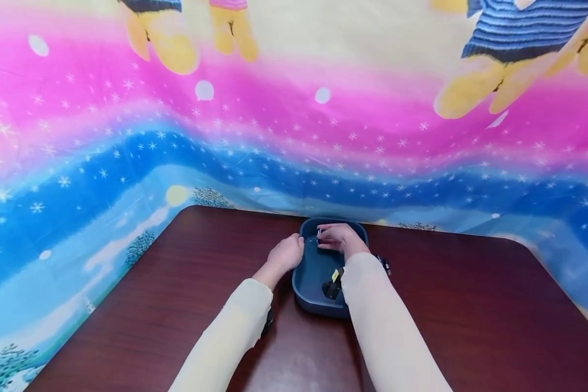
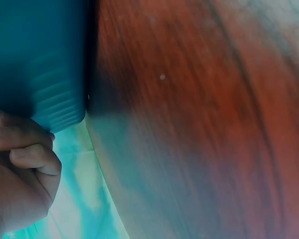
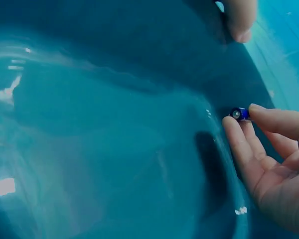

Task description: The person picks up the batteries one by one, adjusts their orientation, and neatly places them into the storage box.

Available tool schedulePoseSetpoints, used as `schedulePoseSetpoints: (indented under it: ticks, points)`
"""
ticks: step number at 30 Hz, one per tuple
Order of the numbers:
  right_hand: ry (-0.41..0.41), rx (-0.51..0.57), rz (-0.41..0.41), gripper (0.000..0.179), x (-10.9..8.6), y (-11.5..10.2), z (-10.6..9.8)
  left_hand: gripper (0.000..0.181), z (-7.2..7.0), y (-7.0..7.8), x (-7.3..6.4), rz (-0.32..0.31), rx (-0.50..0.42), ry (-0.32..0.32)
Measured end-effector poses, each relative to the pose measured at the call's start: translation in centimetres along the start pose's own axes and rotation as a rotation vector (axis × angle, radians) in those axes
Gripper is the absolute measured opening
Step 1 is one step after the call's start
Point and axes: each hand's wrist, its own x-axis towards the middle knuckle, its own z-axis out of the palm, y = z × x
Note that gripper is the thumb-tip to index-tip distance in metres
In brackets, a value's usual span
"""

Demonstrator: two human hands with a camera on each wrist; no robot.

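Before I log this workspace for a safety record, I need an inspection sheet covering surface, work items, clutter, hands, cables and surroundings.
Surface: brown wood-grain table, glossy.
Work items: dark blue tray on the table; small blue cylinder, battery-like, at the tray's far end.
Clutter: black object with a yellow mark by the right cuff; lying in the tray or worn, I cannot tell.
Left hand: grips the tray's left rim.
Right hand: pinches the cylinder.
Cables: nothing seen.
Surroundings: pink and blue patterned cloth behind the table.
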Motion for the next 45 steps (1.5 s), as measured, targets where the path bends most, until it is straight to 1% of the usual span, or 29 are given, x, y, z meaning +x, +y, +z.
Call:
schedulePoseSetpoints:
  ticks: [3, 6, 9, 13, 17, 19, 22, 27, 30, 32, 37, 39, 41, 45]
  points:
    - [0.015, -0.02, 0.009, 0.037, 0.4, 0.8, 0.5, 0.046, 0.3, -0.1, 0.0, -0.008, -0.009, -0.003]
    - [0.03, -0.068, 0.013, 0.034, 0.5, 1.3, 1.0, 0.046, 0.4, 0.0, -0.1, -0.008, -0.023, -0.001]
    - [0.049, -0.104, 0.017, 0.03, 0.4, 1.4, 1.2, 0.046, 0.2, 0.0, -0.2, -0.006, -0.038, -0.001]
    - [0.074, -0.144, 0.008, 0.026, 0.5, 1.2, 1.5, 0.045, 0.1, 0.1, -0.1, 0.001, -0.028, 0.002]
    - [0.082, -0.214, -0.013, 0.023, 0.6, 1.2, 1.7, 0.044, 0.0, 0.1, -0.1, 0.004, -0.013, 0.006]
    - [0.093, -0.23, -0.016, 0.022, 0.7, 1.2, 1.8, 0.043, 0.0, 0.2, -0.1, 0.003, -0.009, 0.007]
    - [0.11, -0.226, -0.011, 0.023, 0.8, 1.1, 1.8, 0.042, 0.0, 0.2, -0.1, 0.007, 0.0, 0.003]
    - [0.104, -0.229, -0.024, 0.031, 0.8, 1.0, 1.9, 0.041, -0.2, 0.2, -0.2, 0.007, 0.001, 0.003]
    - [0.106, -0.25, -0.037, 0.031, 0.9, 1.1, 2.1, 0.041, -0.2, 0.2, -0.1, 0.004, 0.003, 0.004]
    - [0.116, -0.284, -0.052, 0.029, 1.2, 1.2, 2.2, 0.042, -0.2, 0.1, -0.1, 0.003, 0.004, 0.001]
    - [0.137, -0.424, -0.095, 0.023, 1.5, 1.5, 2.5, 0.041, 0.0, 0.0, 0.0, -0.005, -0.002, -0.006]
    - [0.143, -0.454, -0.099, 0.021, 1.5, 1.6, 2.6, 0.041, 0.1, -0.1, 0.0, -0.006, -0.002, -0.008]
    - [0.149, -0.462, -0.1, 0.019, 1.6, 1.6, 2.5, 0.04, 0.1, -0.1, 0.1, -0.007, 0.0, -0.008]
    - [0.144, -0.443, -0.094, 0.017, 1.8, 1.5, 2.2, 0.042, 0.1, 0.0, 0.1, -0.01, 0.001, -0.002]
